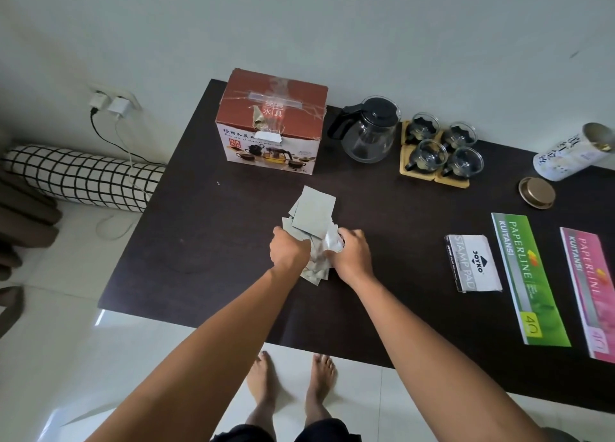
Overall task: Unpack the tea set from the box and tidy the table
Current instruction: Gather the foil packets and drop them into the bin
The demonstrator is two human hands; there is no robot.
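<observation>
Here, seen from above, a person stands barefoot at the near edge of a dark desk (206, 228), both arms stretched forward to a loose bundle of grey cardboard dividers and crumpled paper (312, 213) lying at the middle of the desk. The left hand (289, 251) and the right hand (353, 254) each have their grip curled closed on the near part of that bundle, one on each side, with flat grey sheets fanning out on the far side. The tea set is already out: a glass teapot (367, 130) with a black lid stands far and to the right of the closed, taped box (271, 122), and four glass cups (442, 148) sit on wooden coasters just right of the pot. To do this step well, it seems best to press the sheets together into one tight wad before lifting, so none slide loose, and to keep the arms well clear of the glassware. Hard to make out: the fingertips are buried in the paper, so how many pieces are held cannot be told, and whether the box still contains anything is hidden. At the right, a pink receipt book (590, 291) is cut off by the edge
</observation>
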